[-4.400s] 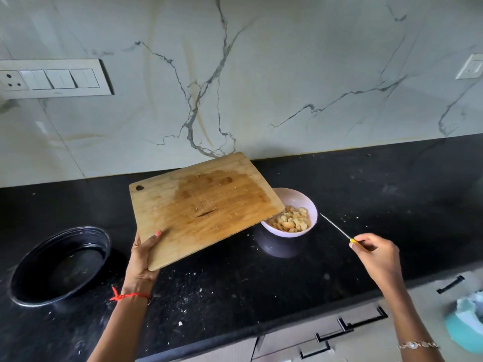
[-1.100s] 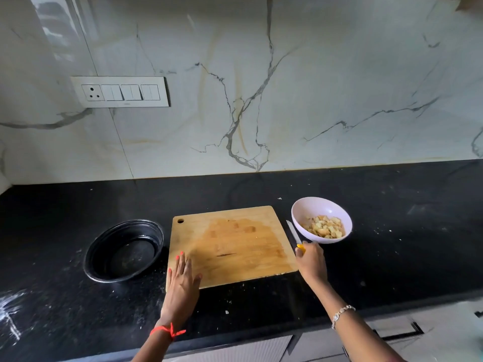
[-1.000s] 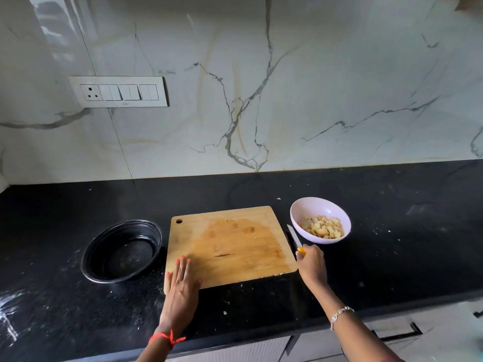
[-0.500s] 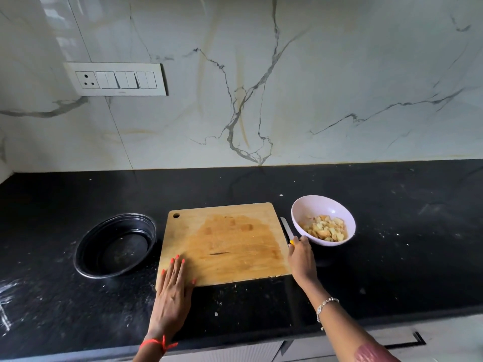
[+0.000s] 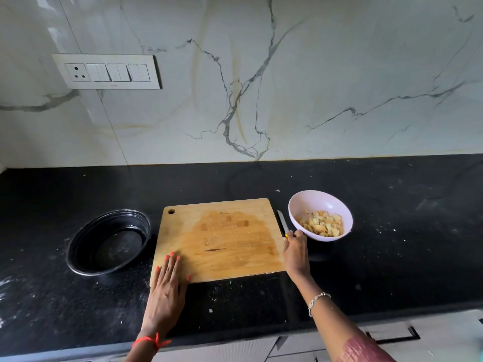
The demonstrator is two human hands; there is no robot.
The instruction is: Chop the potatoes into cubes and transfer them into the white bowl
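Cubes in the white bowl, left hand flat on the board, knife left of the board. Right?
No. The head view shows the knife right of the board, between it and the white bowl, held by the right hand. The cubes and left hand are as stated.

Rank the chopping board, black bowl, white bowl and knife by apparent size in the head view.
1. wooden chopping board, clearly the largest.
2. black bowl, somewhat bigger than the white one.
3. white bowl, holding potato cubes.
4. knife, smallest; its handle is mostly hidden in the right hand, so only the blade counts.
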